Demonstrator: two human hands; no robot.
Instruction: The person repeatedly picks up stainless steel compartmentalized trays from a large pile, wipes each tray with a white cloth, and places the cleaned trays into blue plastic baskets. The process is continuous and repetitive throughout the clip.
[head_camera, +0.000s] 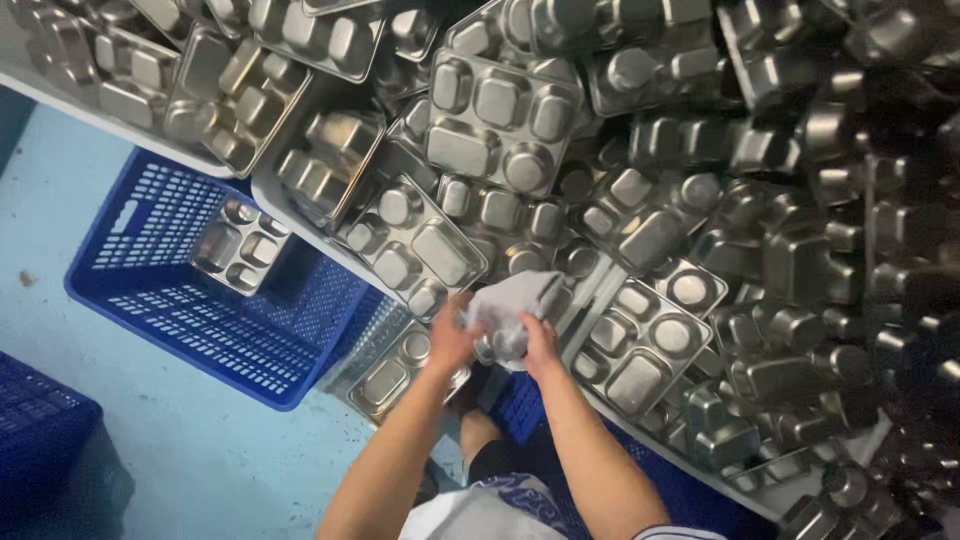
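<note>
We see both hands on a grey cloth (515, 308) at the near edge of a heap of steel trays (600, 190). Left hand (452, 340) grips the cloth's left side, right hand (540, 345) clutches it from below. One tray (240, 247) lies in the blue crate (150, 290), another tray (395, 365) just beneath the left hand.

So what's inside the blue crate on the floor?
One steel compartment tray lies inside the blue crate, near its far corner. The heap's edge covers that corner, so anything beneath it is hidden.
</note>
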